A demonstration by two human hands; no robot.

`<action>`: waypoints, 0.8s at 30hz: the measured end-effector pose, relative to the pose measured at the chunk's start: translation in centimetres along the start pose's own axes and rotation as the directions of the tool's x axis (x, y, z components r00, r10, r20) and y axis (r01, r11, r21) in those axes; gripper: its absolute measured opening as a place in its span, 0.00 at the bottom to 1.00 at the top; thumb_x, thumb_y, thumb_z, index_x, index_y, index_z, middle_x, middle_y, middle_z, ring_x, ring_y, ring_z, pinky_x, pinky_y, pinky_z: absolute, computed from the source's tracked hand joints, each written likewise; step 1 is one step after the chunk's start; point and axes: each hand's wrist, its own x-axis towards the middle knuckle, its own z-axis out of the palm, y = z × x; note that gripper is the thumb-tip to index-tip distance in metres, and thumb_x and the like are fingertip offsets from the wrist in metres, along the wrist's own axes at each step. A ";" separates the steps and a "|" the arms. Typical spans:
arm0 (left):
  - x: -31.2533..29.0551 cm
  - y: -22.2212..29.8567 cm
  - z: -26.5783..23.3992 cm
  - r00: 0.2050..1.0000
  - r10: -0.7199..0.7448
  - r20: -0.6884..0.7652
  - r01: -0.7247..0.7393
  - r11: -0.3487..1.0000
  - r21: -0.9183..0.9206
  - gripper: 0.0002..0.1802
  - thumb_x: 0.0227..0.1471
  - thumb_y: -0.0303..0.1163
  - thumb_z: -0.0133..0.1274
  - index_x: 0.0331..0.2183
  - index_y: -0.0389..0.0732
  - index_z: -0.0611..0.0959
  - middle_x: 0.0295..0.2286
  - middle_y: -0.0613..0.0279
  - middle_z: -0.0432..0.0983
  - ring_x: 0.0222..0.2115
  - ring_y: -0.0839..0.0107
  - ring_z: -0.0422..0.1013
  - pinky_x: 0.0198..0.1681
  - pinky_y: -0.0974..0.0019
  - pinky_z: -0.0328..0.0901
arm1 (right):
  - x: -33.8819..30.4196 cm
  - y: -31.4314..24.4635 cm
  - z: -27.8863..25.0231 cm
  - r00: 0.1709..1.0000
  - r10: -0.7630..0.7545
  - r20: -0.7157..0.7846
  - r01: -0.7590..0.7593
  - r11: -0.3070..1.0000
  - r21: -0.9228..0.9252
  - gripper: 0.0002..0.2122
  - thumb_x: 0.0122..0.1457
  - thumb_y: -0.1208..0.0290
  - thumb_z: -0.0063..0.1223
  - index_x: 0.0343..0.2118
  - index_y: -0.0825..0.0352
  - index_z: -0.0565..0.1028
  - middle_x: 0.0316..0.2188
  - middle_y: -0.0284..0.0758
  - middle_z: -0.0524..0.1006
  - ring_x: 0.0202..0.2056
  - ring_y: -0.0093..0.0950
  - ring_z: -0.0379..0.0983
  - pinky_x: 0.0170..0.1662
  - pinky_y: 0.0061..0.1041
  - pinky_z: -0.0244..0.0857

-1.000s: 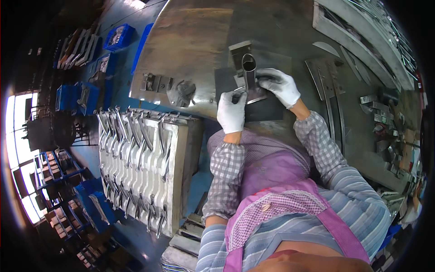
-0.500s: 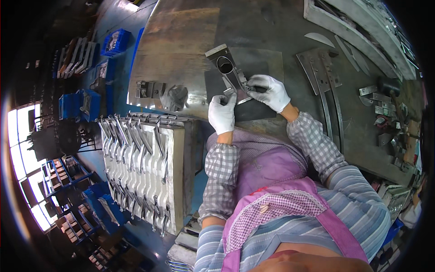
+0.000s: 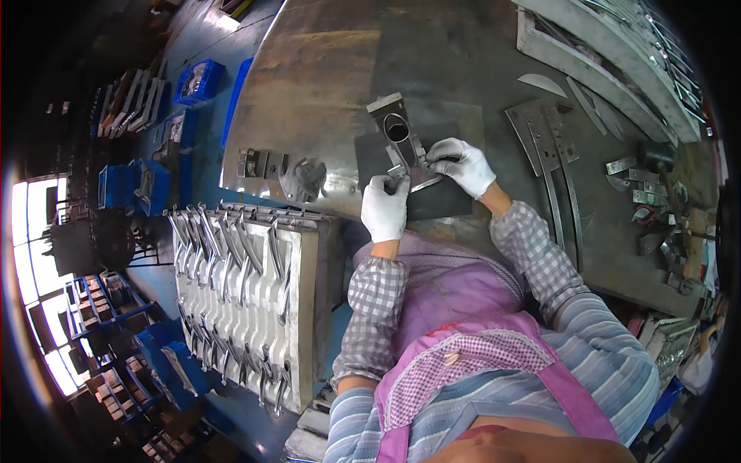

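A metal fixture with a round ring (image 3: 397, 128) stands on a dark mat (image 3: 448, 202) on the steel workbench. Both my hands wear white gloves. My left hand (image 3: 384, 208) pinches at the near left side of the fixture, thumb and fingertips closed by a small metal block. At the fixture's right side my right hand (image 3: 465, 167) has its fingertips drawn together against the metal. Whatever small part lies between the fingertips is hidden by the gloves.
A grey crumpled glove (image 3: 303, 180) and a small metal clamp block (image 3: 261, 164) lie left on the bench. A white rack (image 3: 297, 309) of shiny bent metal parts stands near left. Right lie a plate with two long bars (image 3: 540, 135) and several metal blocks (image 3: 647, 176).
The fixture appears slightly lower and further right in the picture, and turned a little. Both hands stay at it, with the right hand shifted slightly downward.
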 end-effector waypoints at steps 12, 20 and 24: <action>0.8 0.3 -0.8 0.999 -0.037 -0.004 0.036 0.997 -0.070 0.22 0.44 0.47 0.68 0.28 0.36 0.84 0.21 0.57 0.79 0.23 0.68 0.74 0.32 0.64 0.68 | -0.8 0.2 0.8 0.977 -0.211 -0.027 0.196 0.941 -0.275 0.14 0.47 0.69 0.70 0.39 0.61 0.83 0.43 0.33 0.80 0.45 0.32 0.77 0.49 0.28 0.72; 0.7 0.8 -0.9 0.999 -0.018 0.028 0.017 0.999 0.037 0.24 0.44 0.51 0.66 0.30 0.39 0.84 0.25 0.52 0.80 0.28 0.56 0.77 0.36 0.58 0.69 | -0.4 -0.4 0.6 0.984 -0.164 -0.066 0.146 0.964 -0.223 0.12 0.47 0.70 0.70 0.36 0.62 0.83 0.39 0.35 0.80 0.43 0.34 0.78 0.47 0.30 0.71; 1.0 0.3 -0.7 0.995 -0.041 0.096 0.040 0.999 0.006 0.23 0.45 0.51 0.66 0.30 0.39 0.84 0.24 0.53 0.79 0.28 0.57 0.77 0.35 0.58 0.70 | -0.3 -0.6 1.0 0.979 -0.157 -0.128 0.126 0.967 -0.221 0.09 0.47 0.72 0.69 0.33 0.63 0.82 0.35 0.34 0.81 0.40 0.35 0.78 0.45 0.30 0.71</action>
